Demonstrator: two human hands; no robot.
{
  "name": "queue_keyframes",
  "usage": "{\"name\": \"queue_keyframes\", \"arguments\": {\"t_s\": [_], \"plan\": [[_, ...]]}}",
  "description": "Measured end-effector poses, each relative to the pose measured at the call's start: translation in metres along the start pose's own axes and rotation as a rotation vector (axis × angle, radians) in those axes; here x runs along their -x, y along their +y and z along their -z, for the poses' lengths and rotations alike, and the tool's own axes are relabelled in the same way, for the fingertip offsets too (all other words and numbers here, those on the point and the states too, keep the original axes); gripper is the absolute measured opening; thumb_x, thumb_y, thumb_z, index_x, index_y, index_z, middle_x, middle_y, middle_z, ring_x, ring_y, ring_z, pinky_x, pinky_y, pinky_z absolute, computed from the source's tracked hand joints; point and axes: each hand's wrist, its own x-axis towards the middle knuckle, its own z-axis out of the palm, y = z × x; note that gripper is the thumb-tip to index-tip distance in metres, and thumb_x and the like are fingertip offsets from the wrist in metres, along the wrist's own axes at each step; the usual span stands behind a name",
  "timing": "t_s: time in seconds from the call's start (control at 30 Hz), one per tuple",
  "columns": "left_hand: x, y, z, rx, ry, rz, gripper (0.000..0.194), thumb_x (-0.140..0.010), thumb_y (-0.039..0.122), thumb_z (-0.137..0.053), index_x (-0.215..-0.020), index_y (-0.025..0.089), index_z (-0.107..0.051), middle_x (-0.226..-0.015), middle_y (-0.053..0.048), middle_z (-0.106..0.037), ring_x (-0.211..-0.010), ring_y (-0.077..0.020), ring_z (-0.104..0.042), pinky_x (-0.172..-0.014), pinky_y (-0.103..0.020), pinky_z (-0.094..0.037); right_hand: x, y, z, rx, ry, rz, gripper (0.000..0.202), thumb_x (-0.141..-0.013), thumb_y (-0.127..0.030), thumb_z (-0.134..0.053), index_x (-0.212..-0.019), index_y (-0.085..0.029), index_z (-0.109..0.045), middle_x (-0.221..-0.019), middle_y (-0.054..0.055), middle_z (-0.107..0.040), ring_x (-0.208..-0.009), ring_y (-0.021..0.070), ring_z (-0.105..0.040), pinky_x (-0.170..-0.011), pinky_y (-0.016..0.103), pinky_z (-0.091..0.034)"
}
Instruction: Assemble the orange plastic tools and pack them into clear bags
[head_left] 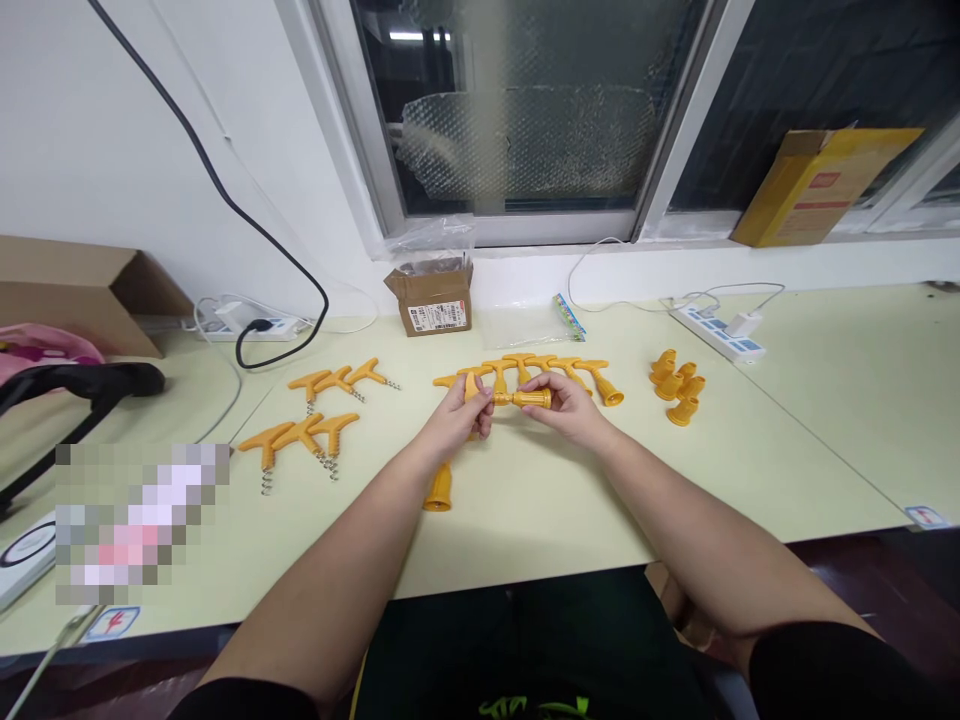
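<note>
At the bottom edge, green lettering (534, 708) on your dark clothing (517, 640) is cut off and can't be made out. At the centre of the frame, your left fingers (480, 404) are curled tight around a yellow corkscrew handle (470, 386), and your right fingers (541, 381) pinch a yellow sleeve (535, 398) in line with it. Just behind, a row of yellow corkscrews (520, 358) lies on the counter (562, 510). Above centre, a small carton (421, 292) bears a white label (439, 316), its print too small for you to read; the yellow box (799, 200) at upper right has an illegible red mark (825, 180).
</note>
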Motion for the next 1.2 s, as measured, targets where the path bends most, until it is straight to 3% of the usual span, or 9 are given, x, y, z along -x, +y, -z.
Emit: {"name": "queue_keyframes", "arguments": {"t_s": [0.2, 0.33, 0.47, 0.7, 0.8, 0.93, 1.0, 1.07, 1.2], "plan": [[0.000, -0.001, 0.001, 0.061, -0.049, 0.002, 0.050, -0.079, 0.046, -0.083, -0.099, 0.023, -0.044, -0.082, 0.003, -0.065, -0.069, -0.0137, -0.068, -0.070, -0.031, -0.056, 0.001, -0.004, 0.002, 0.141, -0.005, 0.095, 0.030, -0.083, -0.044, -0.081, -0.103, -0.025, -0.070, -0.109, 0.008, -0.072, -0.110, 0.0272, -0.066, -0.103, 0.047, -0.049], [0.002, 0.002, 0.000, 0.021, -0.073, -0.091, 0.056, -0.070, 0.034, -0.091, -0.093, 0.023, -0.041, -0.090, 0.001, -0.067, -0.070, -0.0132, -0.067, -0.070, -0.029, -0.054, 0.003, -0.008, -0.001, 0.066, -0.033, -0.049, 0.039, -0.076, -0.050, -0.085, -0.100, -0.023, -0.069, -0.101, 0.007, -0.073, -0.093, 0.0253, -0.069, -0.089, 0.044, -0.056], [0.005, 0.005, -0.001, -0.062, -0.088, -0.206, 0.052, -0.072, 0.030, -0.089, -0.088, 0.023, -0.040, -0.091, -0.001, -0.069, -0.080, -0.0157, -0.069, -0.077, -0.030, -0.053, 0.003, -0.010, -0.007, -0.088, -0.066, -0.190, 0.043, -0.074, -0.055, -0.085, -0.095, -0.023, -0.064, -0.082, 0.002, -0.071, -0.070, 0.0196, -0.070, -0.071, 0.039, -0.061], [0.012, 0.005, -0.005, -0.174, -0.091, -0.256, 0.046, -0.075, 0.032, -0.087, -0.087, 0.023, -0.042, -0.105, -0.009, -0.076, -0.099, -0.0242, -0.073, -0.093, -0.042, -0.053, 0.001, -0.013, -0.011, -0.207, -0.267, -0.434, 0.050, -0.086, -0.070, -0.065, -0.092, -0.023, -0.050, -0.062, -0.002, -0.068, -0.043, 0.0137, -0.061, -0.041, 0.025, -0.049], [0.012, 0.006, -0.005, -0.191, -0.075, -0.252, 0.045, -0.076, 0.033, -0.086, -0.086, 0.024, -0.043, -0.101, -0.009, -0.077, -0.097, -0.0249, -0.074, -0.091, -0.041, -0.054, 0.001, -0.016, -0.007, -0.226, -0.288, -0.447, 0.046, -0.089, -0.067, -0.063, -0.096, -0.024, -0.049, -0.065, -0.003, -0.066, -0.047, 0.0138, -0.062, -0.042, 0.024, -0.049], [0.008, 0.008, -0.002, -0.147, -0.015, -0.250, 0.048, -0.074, 0.033, -0.087, -0.086, 0.024, -0.041, -0.097, -0.006, -0.077, -0.097, -0.0246, -0.074, -0.089, -0.040, -0.054, 0.001, -0.020, -0.001, -0.164, -0.206, -0.235, 0.041, -0.079, -0.046, -0.082, -0.102, -0.025, -0.055, -0.094, -0.001, -0.065, -0.076, 0.0145, -0.068, -0.065, 0.029, -0.058], [0.007, 0.009, -0.001, -0.147, 0.015, -0.268, 0.049, -0.074, 0.033, -0.088, -0.086, 0.024, -0.041, -0.095, -0.005, -0.077, -0.098, -0.0236, -0.074, -0.089, -0.038, -0.054, 0.002, -0.020, 0.000, -0.131, -0.178, -0.181, 0.041, -0.076, -0.039, -0.086, -0.102, -0.025, -0.057, -0.097, 0.000, -0.065, -0.082, 0.0148, -0.067, -0.073, 0.029, -0.058], [0.006, 0.009, 0.000, -0.138, 0.023, -0.272, 0.049, -0.074, 0.033, -0.088, -0.085, 0.024, -0.040, -0.094, -0.005, -0.076, -0.095, -0.0220, -0.073, -0.087, -0.036, -0.054, 0.002, -0.019, 0.000, -0.130, -0.178, -0.214, 0.039, -0.078, -0.042, -0.084, -0.099, -0.024, -0.057, -0.087, -0.002, -0.067, -0.076, 0.0148, -0.067, -0.072, 0.030, -0.057], [0.008, 0.007, -0.001, -0.135, -0.007, -0.265, 0.050, -0.073, 0.034, -0.088, -0.085, 0.023, -0.041, -0.100, -0.007, -0.076, -0.097, -0.0218, -0.072, -0.090, -0.038, -0.054, 0.001, -0.016, -0.002, -0.125, -0.281, -0.408, 0.044, -0.090, -0.065, -0.063, -0.087, -0.022, -0.055, -0.058, -0.003, -0.065, -0.048, 0.0142, -0.061, -0.051, 0.026, -0.049]]}}
